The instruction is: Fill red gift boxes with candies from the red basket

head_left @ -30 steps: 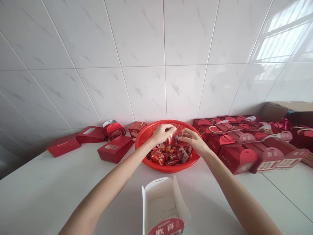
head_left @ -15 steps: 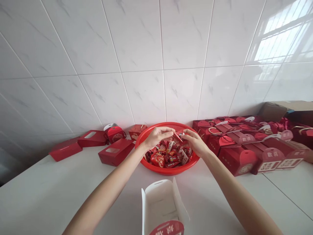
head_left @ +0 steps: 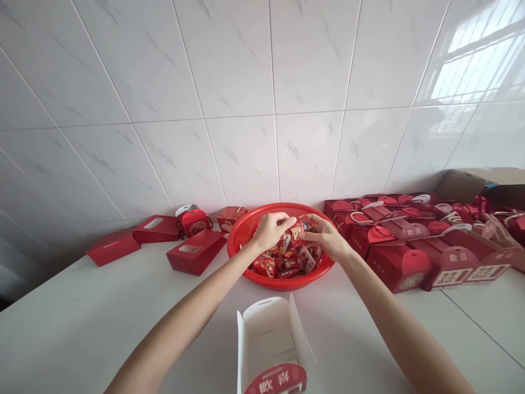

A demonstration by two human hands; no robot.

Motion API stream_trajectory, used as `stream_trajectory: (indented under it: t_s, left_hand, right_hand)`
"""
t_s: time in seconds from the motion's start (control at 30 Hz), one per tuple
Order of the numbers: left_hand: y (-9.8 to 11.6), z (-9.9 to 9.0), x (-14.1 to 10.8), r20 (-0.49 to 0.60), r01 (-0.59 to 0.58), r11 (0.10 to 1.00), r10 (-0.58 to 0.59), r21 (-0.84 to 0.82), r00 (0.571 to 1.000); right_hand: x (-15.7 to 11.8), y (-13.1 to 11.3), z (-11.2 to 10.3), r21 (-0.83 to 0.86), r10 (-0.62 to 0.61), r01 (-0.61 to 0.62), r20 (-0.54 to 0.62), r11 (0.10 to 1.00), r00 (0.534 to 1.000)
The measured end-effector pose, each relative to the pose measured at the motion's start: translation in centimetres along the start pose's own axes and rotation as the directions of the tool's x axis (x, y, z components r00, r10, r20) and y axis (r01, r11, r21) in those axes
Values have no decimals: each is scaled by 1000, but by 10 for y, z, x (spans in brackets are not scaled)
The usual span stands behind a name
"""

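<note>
A red plastic basket holds many small wrapped sweets, mostly red. Above its middle, a red and gold wrapped sweet is pinched between both hands. My left hand grips it from the left with thumb and fingers. From the right, my right hand holds the same sweet, with another dark wrapped piece showing by its fingers. Nearer to me stands an open box, white inside, with a red flap at the front; nothing shows inside it.
Many red gift boxes stand in rows at the right, a person's hand beside them. Several red boxes lie left of the basket. A cardboard box sits far right; a tiled wall rises behind.
Both hands have shifted slightly, and the sweet between them now shows its flat printed face. At the far right, the other person's hand has come further into view.
</note>
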State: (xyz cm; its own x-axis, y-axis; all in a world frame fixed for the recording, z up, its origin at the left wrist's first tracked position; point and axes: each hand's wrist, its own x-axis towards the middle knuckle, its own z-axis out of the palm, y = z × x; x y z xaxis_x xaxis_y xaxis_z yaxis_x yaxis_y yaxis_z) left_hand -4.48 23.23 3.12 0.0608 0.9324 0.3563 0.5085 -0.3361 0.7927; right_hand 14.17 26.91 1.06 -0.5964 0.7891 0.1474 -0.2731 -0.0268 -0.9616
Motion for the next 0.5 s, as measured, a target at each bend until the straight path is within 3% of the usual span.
stream_trajectory:
  t_s: [0.13, 0.27, 0.33, 0.4, 0.5]
  left_hand:
    - [1, -4, 4, 179, 132, 960, -89, -245, 980]
    - [-1, -15, 17, 280, 204, 931, -118, -303, 953]
    - [-9, -24, 26, 294, 224, 948, -152, -226, 944]
    - [-22, -33, 37, 250, 211, 977, -202, -9, 947]
    - [-46, -38, 48, 201, 203, 941, -261, 270, 944]
  right_hand:
    - [-2, -1, 1, 44, -23, 23, -5, 999, 1000]
    - [0, -1, 0, 44, -35, 37, -50, 998, 998]
    - [1, 0, -1, 48, -39, 43, -79, 998, 996]
    - [2, 0, -1, 64, -36, 43, -109, 997, 993]
    - [2, -1, -1, 86, -25, 36, -128, 996, 991]
